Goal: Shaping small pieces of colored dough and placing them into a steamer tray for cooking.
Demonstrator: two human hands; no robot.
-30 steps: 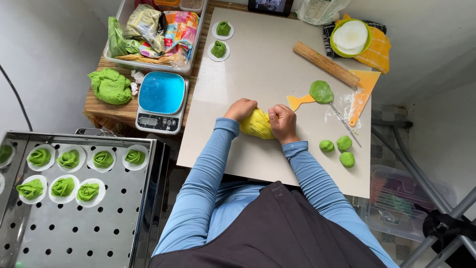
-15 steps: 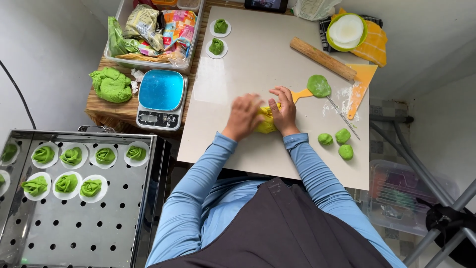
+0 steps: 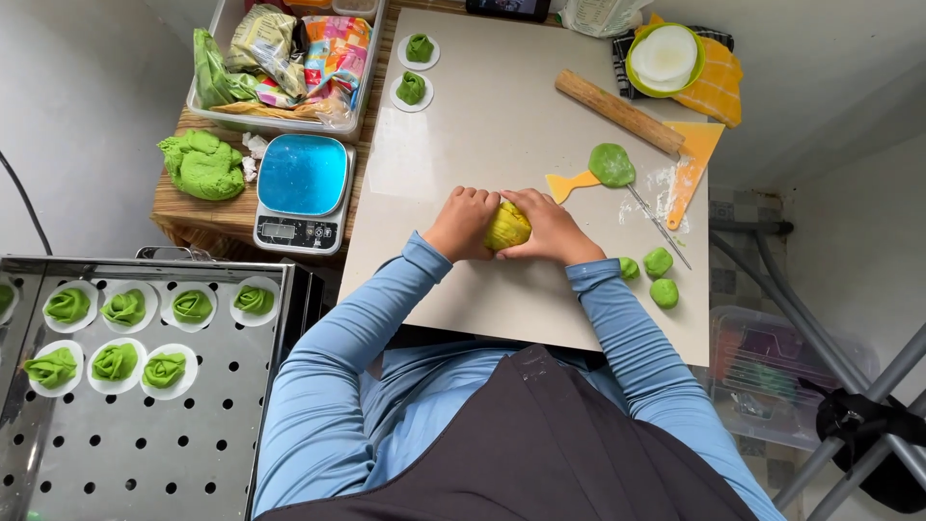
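Since a second ago both hands have slid back toward the body along the pale square work board (image 3: 453, 145), with the lump carried between them. Half a second back the hands sat slightly higher and more splayed; now they are drawn tight together at centre frame. That reads as a rolling or pressing stroke on the dough, which is being worked, not put down.

The left hand (image 3: 463, 224) is curled with knuckles up and cups the lump's left side. The right hand (image 3: 552, 228) is laid over its right side, fingers wrapped forward. Both are pressed onto the yellow-green dough lump (image 3: 506, 228), squeezing it between the palms.

The lump sits on the board at centre frame, just ahead of the wrists. Only a narrow strip of it shows between the hands: mostly yellow, streaked with green, surface creased, shape roughly oval. Its underside is hidden.

To the right:
- three small green dough balls (image 3: 658, 262), near the right sleeve
- a flattened green dough disc (image 3: 612, 164), lying on a yellow plastic scraper (image 3: 564, 185)
- a wooden rolling pin (image 3: 617, 111), at upper right

At left centre is a blue-topped kitchen scale (image 3: 302, 178). At lower left, a perforated metal tray (image 3: 125, 453) holds shaped green dumplings on white paper rounds (image 3: 125, 307).
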